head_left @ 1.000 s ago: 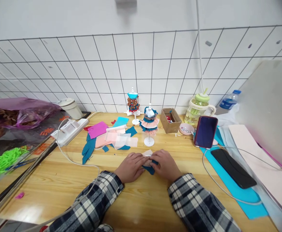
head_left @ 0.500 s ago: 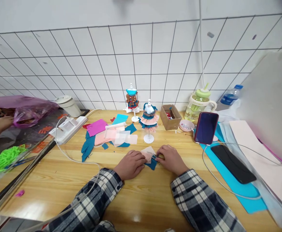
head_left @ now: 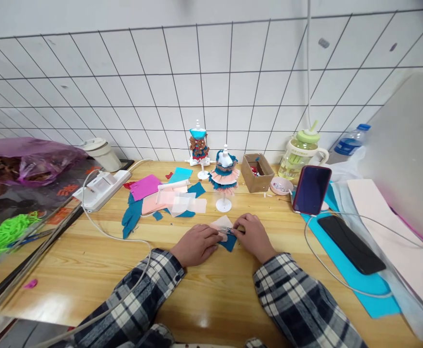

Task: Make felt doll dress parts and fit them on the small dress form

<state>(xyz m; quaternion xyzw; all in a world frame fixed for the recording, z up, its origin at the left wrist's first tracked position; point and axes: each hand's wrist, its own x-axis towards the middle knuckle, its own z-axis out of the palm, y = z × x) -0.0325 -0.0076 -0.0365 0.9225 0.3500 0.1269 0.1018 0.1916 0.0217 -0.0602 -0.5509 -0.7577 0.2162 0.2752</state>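
Observation:
My left hand [head_left: 198, 243] lies palm down on the wood, its fingertips pressing the left edge of a small peach piece [head_left: 223, 222] of thin material. Under that piece, the corner of a teal piece [head_left: 229, 243] sticks out toward me. The fingers of my right hand [head_left: 253, 234] are closed round a small tool with a brownish handle; its shiny tip [head_left: 229, 231] rests on the layered pieces. Its exact kind is too small to tell. Just behind stands a mini dress form [head_left: 225, 171] in a teal and peach ruffled dress. A second dress form [head_left: 199, 145] stands farther back.
Coloured scraps [head_left: 168, 199] lie left of centre. A cardboard box [head_left: 258, 175], a pink bowl [head_left: 281, 186], a green-lidded bottle [head_left: 300, 152] and a propped phone [head_left: 312, 190] stand at right. A white cable [head_left: 146, 241] crosses my left sleeve. A power strip [head_left: 101, 191] sits at left.
The tool tip in my right hand has shifted slightly left and up over the pieces. Another person's hand at far left has drawn back toward the edge. The view has tilted a little.

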